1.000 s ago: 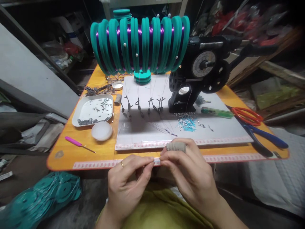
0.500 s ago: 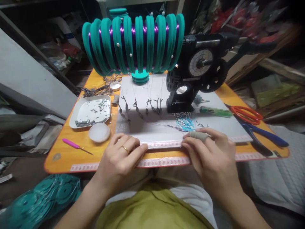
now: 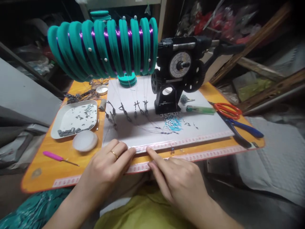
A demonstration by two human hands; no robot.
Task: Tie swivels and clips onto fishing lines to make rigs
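Note:
My left hand [image 3: 109, 163], with a ring on one finger, rests at the front edge of the white board [image 3: 130, 135]. Its fingers are curled, thumb and forefinger pressed together over the tape measure strip [image 3: 176, 145]; anything between them is too small to make out. My right hand [image 3: 179, 175] lies just to the right, forefinger stretched onto the same strip and thumb apart below it. Behind them, thin lines with dark beads [image 3: 164, 132] lie across the board beside a cluster of blue and white small pieces [image 3: 172, 123].
Teal spools [image 3: 111, 47] with purple line overhang the board, beside a black cranked machine [image 3: 178, 73]. Left are a white tray [image 3: 54, 128], a round translucent lid [image 3: 85, 141] and a pink-handled tool [image 3: 53, 156]. Right are a green-handled tool [image 3: 200, 110], orange-handled scissors [image 3: 227, 110] and blue-handled pliers [image 3: 247, 128].
My right hand has moved left along the tape strip, close to my left hand, its forefinger now extended. The grey-green roll at its fingers is out of sight. The camera view has shifted.

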